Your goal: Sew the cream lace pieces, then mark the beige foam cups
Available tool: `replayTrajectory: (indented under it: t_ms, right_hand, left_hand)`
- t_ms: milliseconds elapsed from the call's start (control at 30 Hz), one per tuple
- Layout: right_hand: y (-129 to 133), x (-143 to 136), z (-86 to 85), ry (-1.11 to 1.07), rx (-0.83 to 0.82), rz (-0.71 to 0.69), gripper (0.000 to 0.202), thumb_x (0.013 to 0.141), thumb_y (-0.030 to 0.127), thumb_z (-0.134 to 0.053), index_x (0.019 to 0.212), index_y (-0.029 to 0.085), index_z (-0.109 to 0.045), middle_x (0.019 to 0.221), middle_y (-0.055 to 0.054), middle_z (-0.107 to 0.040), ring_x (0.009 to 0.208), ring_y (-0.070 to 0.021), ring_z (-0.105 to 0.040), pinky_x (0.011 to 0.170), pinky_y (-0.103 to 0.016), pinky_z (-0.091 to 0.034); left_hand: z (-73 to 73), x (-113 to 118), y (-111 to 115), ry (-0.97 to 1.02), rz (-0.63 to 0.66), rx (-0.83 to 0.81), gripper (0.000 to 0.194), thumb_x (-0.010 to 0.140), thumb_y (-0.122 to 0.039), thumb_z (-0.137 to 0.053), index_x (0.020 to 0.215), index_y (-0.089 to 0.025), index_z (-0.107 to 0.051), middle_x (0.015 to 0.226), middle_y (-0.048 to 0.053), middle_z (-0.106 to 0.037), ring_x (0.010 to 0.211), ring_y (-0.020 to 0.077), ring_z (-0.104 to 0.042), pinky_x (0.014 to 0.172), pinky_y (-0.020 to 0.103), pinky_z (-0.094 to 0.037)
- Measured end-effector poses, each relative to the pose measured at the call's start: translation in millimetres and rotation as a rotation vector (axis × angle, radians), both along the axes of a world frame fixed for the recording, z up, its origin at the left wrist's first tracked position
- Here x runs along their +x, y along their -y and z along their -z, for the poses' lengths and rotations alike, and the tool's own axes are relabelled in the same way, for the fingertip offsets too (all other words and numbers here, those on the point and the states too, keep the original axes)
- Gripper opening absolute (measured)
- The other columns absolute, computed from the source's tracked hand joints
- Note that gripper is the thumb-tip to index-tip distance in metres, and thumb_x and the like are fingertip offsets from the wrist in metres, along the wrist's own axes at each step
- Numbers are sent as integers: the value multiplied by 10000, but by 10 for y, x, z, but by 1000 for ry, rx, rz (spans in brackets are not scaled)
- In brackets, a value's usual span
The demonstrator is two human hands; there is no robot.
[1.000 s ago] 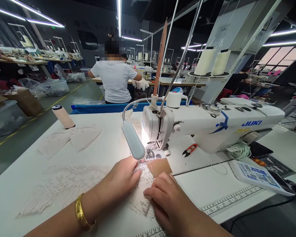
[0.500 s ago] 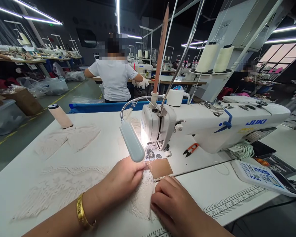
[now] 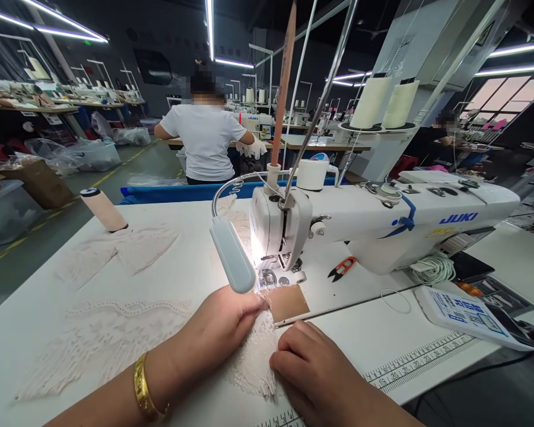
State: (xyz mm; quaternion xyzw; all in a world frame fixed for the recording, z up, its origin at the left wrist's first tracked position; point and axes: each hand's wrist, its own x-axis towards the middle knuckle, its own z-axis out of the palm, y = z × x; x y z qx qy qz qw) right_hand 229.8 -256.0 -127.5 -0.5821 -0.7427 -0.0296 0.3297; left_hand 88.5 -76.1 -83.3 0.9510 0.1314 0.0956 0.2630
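Observation:
A strip of cream lace fabric (image 3: 258,356) lies between my hands, in front of the sewing machine (image 3: 338,207). My left hand (image 3: 231,317) pinches its upper end between thumb and fingers, close to the presser foot (image 3: 289,261). Curled at the lace's right edge, my right hand (image 3: 305,362) grips that side, its fingertips partly hidden. A brown plate (image 3: 287,301) is set just beyond my hands, right of the lace. The grey lamp head (image 3: 234,255) hangs over my left fingers and lights the needle area.
More lace pieces (image 3: 115,332) spread over the table's left side, with a peach thread cone (image 3: 104,210) behind them. Orange thread snips (image 3: 342,269) lie by the machine's base. A printed ruler (image 3: 418,360) runs along the front edge. A person in a white shirt (image 3: 209,139) sits ahead.
The whole view has shifted slightly left. Near the machine, my left thumb has moved a little over the lace. My right hand keeps its place at the lace's edge.

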Motion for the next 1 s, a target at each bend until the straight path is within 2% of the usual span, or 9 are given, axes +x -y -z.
replayTrajectory:
  t_ms: [267, 433, 567, 700, 833, 900, 1000]
  right_hand:
    - [22, 15, 14, -52, -13, -14, 167, 870, 51, -511, 847, 201, -580, 828, -25, -606, 748, -168, -488, 645, -279, -389]
    - [38, 39, -55, -130, -88, -47, 161, 926, 72, -512, 872, 205, -586, 850, -27, -602, 781, -170, -505, 670, -271, -412]
    - [50, 59, -77, -125, -141, -63, 157, 903, 66, -511, 855, 205, -566, 863, -26, -592, 801, -172, -505, 688, -271, -420]
    - [61, 85, 15, -62, -108, -80, 178, 832, 33, -505, 845, 204, -554, 842, -17, -571, 764, -165, -481, 650, -273, -386]
    - [75, 108, 125, -28, -69, -112, 217, 818, 15, -509, 890, 210, -574, 832, -11, -567, 740, -160, -467, 625, -272, -357]
    - [77, 122, 97, -35, -93, -126, 205, 844, 21, -511, 881, 214, -571, 830, -9, -564, 740, -160, -471, 628, -274, -361]
    - [45, 164, -89, -104, -204, -146, 174, 913, 55, -520, 902, 217, -583, 858, -16, -569, 779, -170, -506, 669, -283, -419]
  left_hand:
    - [3, -3, 18, 3, -2, 19, 325, 1022, -252, -458, 984, -259, -780, 832, 27, -637, 761, 196, -590, 659, 302, -433]
    - [-10, -5, 35, 47, 3, 9, 292, 1018, -260, -473, 943, -251, -755, 815, 21, -622, 738, 190, -576, 643, 300, -435]
    - [-36, -15, 40, 43, -21, -23, 224, 988, -237, -482, 985, -237, -706, 876, 27, -645, 783, 201, -597, 678, 313, -462]
    - [-58, -37, 18, 59, -119, -66, 172, 947, -236, -489, 1056, -229, -621, 975, 40, -656, 829, 218, -594, 734, 341, -480]
    - [-19, -49, -18, 58, -165, -68, 197, 925, -220, -458, 1063, -224, -598, 852, 16, -601, 741, 208, -540, 708, 339, -460]
    - [13, -50, -31, 66, -157, -68, 183, 917, -218, -458, 1041, -225, -592, 811, 4, -574, 720, 204, -522, 701, 336, -451]
    - [49, -53, -39, 71, -161, -70, 154, 916, -221, -461, 1014, -224, -579, 804, -1, -557, 713, 198, -510, 694, 333, -442]
